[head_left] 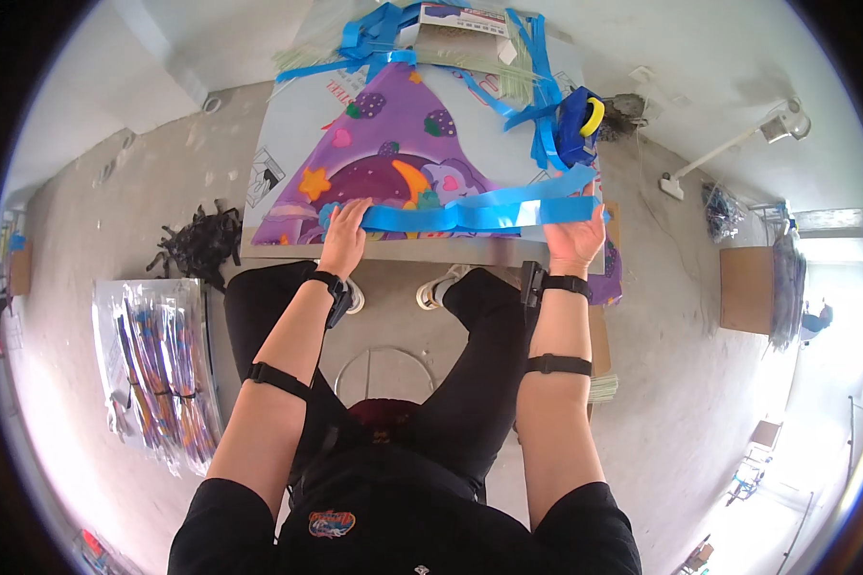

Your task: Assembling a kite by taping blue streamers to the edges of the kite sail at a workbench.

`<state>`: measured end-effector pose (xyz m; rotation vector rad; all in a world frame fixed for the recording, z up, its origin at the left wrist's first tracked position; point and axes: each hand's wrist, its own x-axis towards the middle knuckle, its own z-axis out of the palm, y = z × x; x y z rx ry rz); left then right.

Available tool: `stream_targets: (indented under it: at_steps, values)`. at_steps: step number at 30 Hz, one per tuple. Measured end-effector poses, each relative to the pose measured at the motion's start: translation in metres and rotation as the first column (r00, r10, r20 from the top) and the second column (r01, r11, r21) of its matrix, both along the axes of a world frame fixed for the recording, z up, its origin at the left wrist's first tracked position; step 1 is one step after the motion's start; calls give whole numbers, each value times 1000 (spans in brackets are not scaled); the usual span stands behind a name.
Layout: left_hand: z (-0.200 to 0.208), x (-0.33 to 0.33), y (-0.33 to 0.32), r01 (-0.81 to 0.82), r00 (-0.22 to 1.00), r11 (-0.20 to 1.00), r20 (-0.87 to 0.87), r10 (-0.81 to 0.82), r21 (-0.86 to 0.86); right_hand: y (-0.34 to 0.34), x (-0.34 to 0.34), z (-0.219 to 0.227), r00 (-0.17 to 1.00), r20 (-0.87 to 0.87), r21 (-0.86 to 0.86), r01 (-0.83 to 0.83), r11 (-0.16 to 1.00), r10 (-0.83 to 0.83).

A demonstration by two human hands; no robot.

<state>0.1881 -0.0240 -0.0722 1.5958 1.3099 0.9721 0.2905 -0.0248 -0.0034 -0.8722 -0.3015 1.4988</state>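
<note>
A glossy blue ribbon (479,218) stretches in a folded band between my two hands, across the near edge of a purple triangular sheet (422,105) printed with berries, stars and a moon. My left hand (345,235) closes on the ribbon's left end, fingers over the sheet's lower left part. At the right end, my right hand (577,240) has its palm turned up and grips the ribbon with its thumb side. The sheet lies flat on a pale printed board (278,206) in front of my knees.
A blue tape dispenser (577,129) with a yellow ring sits at the board's right edge. Loose blue strips (374,34) and a white box (462,17) lie at the far side. Bundled sticks in clear plastic (158,374) and a black tangle (201,247) rest on the floor, left.
</note>
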Motion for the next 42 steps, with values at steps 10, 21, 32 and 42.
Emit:
stream_targets:
  at_steps: [10,21,32,42]
  values:
    - [3,4,28,160,947,966,-306,-93,202,-5,177,16,905,-134,-10,407,913,-405]
    - [4,5,43,192,909,941,-411,-64,278,-29,296,44,819,-285,151,551,821,-497]
    - [-8,-23,14,194,886,959,-457,-81,207,-20,246,8,867,-478,387,354,851,-143]
    - [-13,-57,-23,139,876,977,-480,-46,160,-38,246,-21,893,-362,278,377,884,-267]
